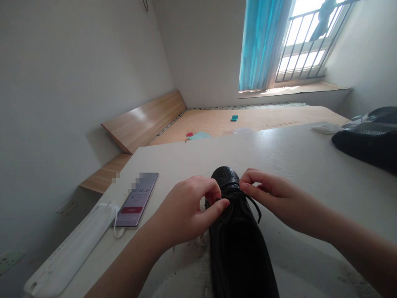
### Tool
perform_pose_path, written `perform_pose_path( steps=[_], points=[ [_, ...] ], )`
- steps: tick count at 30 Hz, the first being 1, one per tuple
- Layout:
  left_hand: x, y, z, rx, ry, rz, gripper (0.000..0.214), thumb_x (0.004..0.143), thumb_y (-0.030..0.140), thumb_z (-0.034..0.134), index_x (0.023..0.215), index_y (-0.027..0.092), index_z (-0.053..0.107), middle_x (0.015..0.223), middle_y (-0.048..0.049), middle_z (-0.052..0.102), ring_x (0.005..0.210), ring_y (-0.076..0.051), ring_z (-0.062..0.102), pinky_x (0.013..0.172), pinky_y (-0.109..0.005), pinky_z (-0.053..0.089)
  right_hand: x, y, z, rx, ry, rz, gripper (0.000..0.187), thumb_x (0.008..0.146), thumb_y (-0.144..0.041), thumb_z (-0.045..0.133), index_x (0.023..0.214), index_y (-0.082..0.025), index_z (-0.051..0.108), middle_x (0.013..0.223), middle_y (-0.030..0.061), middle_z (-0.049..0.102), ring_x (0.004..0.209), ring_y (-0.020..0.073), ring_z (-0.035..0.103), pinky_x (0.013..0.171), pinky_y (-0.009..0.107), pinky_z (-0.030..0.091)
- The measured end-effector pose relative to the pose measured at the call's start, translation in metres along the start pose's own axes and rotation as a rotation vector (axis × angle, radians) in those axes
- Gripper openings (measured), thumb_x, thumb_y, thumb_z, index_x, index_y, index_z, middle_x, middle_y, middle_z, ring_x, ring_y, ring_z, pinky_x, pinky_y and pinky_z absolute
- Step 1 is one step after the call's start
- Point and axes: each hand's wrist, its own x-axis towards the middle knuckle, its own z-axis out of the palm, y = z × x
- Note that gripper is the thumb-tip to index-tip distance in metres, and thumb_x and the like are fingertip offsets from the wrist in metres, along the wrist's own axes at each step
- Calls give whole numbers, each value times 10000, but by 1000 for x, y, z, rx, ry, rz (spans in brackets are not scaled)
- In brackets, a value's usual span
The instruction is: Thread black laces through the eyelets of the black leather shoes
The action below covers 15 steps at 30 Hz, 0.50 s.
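A black lace-up shoe [245,252] stands on the white table, toe pointing away from me and its dark opening toward me. My left hand [189,207] is closed at the left side of the lacing, thumb and bent index finger pinching at the black shoelace [254,207]; the fingers partly hide the grip. On the right side, near the toe cap, my right hand [273,192] pinches the lace between thumb and forefinger. A loose end of the lace curves down to the right of the shoe, below the right fingers.
To the left, a phone [136,203] with a lit screen lies beside a long white power strip [74,248] and a white cable. Another dark shoe [369,140] is at the right edge. Beyond the white table [173,161] is a wooden bed [214,118].
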Motion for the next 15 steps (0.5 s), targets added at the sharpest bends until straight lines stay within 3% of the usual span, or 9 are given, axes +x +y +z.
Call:
perform_pose_path(
  steps=[4, 7, 15],
  points=[
    [0, 2, 4, -78, 44, -14, 39, 800, 214, 583, 810, 203, 619, 774, 20, 632, 710, -123, 549, 642, -248, 405, 3, 2, -6, 96, -110, 55, 303, 862, -494, 527, 830, -202, 602, 724, -8, 531, 633, 123, 430, 577, 263, 359],
    [-1, 4, 6, -149, 58, -30, 74, 765, 169, 572, 803, 199, 628, 773, 18, 629, 707, -120, 543, 620, -239, 400, 4, 3, -9, 181, -162, 61, 269, 812, -462, 615, 845, -196, 633, 770, 4, 581, 658, 125, 459, 594, 264, 377],
    [2, 3, 11, -646, -91, -224, 109, 805, 275, 587, 812, 167, 591, 681, 27, 540, 629, -95, 452, 573, -214, 358, 1, 1, 6, 508, -93, 129, 307, 800, -488, 640, 732, -193, 587, 720, -24, 485, 723, 133, 432, 669, 265, 347]
  ],
)
